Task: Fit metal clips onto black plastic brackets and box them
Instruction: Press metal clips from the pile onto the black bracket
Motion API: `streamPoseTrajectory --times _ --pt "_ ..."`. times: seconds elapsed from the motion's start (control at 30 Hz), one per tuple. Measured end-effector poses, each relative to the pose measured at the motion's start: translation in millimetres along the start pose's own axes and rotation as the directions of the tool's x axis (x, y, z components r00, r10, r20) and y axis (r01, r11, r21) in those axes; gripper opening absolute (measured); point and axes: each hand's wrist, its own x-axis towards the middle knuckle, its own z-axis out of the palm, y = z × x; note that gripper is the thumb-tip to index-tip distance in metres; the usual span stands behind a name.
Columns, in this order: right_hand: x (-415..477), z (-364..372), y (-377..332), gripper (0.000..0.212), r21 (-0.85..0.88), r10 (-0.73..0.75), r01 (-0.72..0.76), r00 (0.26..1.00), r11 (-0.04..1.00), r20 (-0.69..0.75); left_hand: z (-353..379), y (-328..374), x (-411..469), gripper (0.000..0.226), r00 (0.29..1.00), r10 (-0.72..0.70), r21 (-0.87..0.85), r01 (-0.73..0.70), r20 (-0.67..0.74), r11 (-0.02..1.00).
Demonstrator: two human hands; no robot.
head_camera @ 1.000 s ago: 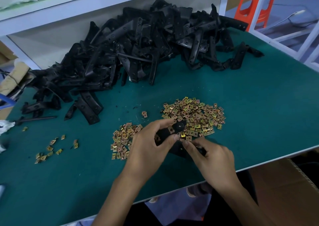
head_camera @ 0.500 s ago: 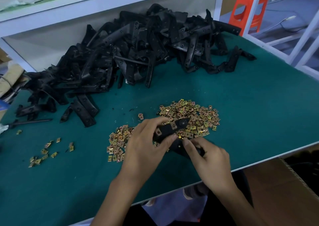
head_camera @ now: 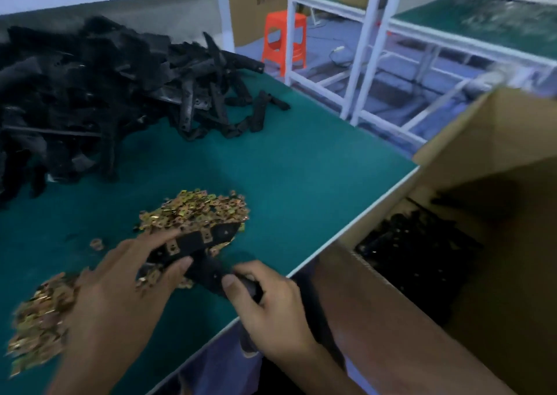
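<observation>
Both hands hold one black plastic bracket (head_camera: 196,253) just above the green table (head_camera: 301,168), with brass clips fitted on its upper arm. My left hand (head_camera: 120,289) grips its left part, thumb on top. My right hand (head_camera: 265,301) grips its lower right end. Behind the bracket lies a heap of brass metal clips (head_camera: 196,210); a second clip heap (head_camera: 36,319) lies at the lower left. A big pile of black brackets (head_camera: 90,102) fills the back left. An open cardboard box (head_camera: 482,214) at the right holds black brackets (head_camera: 416,250).
The table's front edge (head_camera: 346,229) runs diagonally beside the box. An orange stool (head_camera: 283,42) and white-framed green tables (head_camera: 422,18) stand beyond. One loose clip (head_camera: 95,244) lies left of the hands. The frame is blurred by motion.
The view has swung to the right, bringing the cardboard box into sight. Both hands keep hold of the bracket, which now sits turned with its clipped arm pointing up-right.
</observation>
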Motion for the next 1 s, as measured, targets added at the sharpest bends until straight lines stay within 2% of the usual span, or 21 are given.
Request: streamPoseTrajectory --times 0.1,0.17,0.23,0.3,0.4,0.47,0.53,0.6,0.63,0.7,0.73,0.83,0.9,1.0 --pt "-18.9 -23.9 17.0 0.028 0.079 0.119 -0.108 0.981 0.991 -0.156 15.7 3.5 3.4 0.062 0.991 -0.074 -0.112 0.087 0.115 0.99" --pt "-32.4 -46.2 32.3 0.026 0.154 0.2 -0.159 0.932 0.975 -0.302 24.6 6.7 4.6 0.061 0.979 -0.087 -0.149 0.115 0.186 0.982" --pt "-44.9 -74.7 48.8 0.022 0.241 0.294 -0.205 0.851 0.949 -0.435 31.1 9.9 1.8 0.056 0.972 -0.072 -0.138 0.105 0.224 0.985" --pt "-54.4 -110.1 68.9 0.013 0.296 0.395 -0.27 0.734 0.916 -0.552 35.4 11.7 -3.7 0.05 0.965 -0.049 -0.127 0.084 0.256 0.988" --pt "-59.3 -167.2 92.1 0.042 0.376 0.524 -0.365 0.601 0.851 -0.603 36.9 15.3 -7.5 0.043 0.951 -0.076 -0.139 0.123 0.301 0.983" --pt "-57.9 -194.8 101.2 0.072 0.347 0.576 -0.466 0.569 0.814 -0.587 35.3 19.1 -10.6 0.041 0.949 -0.089 -0.134 0.135 0.303 0.982" --pt "-52.9 -207.0 105.5 0.081 0.245 0.557 -0.536 0.558 0.808 -0.615 30.6 22.9 -16.0 0.036 0.947 -0.117 -0.125 0.161 0.3 0.979" --pt "-44.1 -201.5 102.3 0.072 0.186 0.522 -0.534 0.591 0.825 -0.616 20.8 20.6 -20.5 0.03 0.938 -0.184 -0.115 0.226 0.294 0.967" --pt "-39.0 -193.1 99.1 0.062 0.153 0.497 -0.519 0.63 0.841 -0.597 14.8 15.5 -21.6 0.029 0.93 -0.224 -0.103 0.263 0.291 0.959" --pt "-25.8 -167.4 89.0 0.039 0.076 0.408 -0.436 0.747 0.897 -0.524 0.2 -3.6 -21.8 0.022 0.907 -0.344 -0.055 0.367 0.243 0.929" --pt "-18.3 -151.6 80.0 0.029 0.053 0.346 -0.367 0.805 0.929 -0.482 -8.1 -17.8 -21.5 0.017 0.902 -0.395 -0.038 0.407 0.172 0.913" --pt "-0.5 -95.5 42.7 0.026 -0.033 0.113 -0.135 0.919 0.99 -0.378 -39.1 -61.9 -22.2 0.018 0.868 -0.49 -0.018 0.49 -0.086 0.872" --pt "8.3 -59.9 19.1 0.022 -0.049 0.001 -0.016 0.954 0.999 -0.299 -62.0 -88.1 -22.6 0.018 0.81 -0.546 0.017 0.562 -0.213 0.827" --pt "25.5 -18.1 -4.6 0.022 -0.061 -0.083 0.077 0.992 0.995 -0.096 -89.0 -123.6 -22.3 0.022 0.732 -0.582 0.063 0.639 -0.354 0.767"
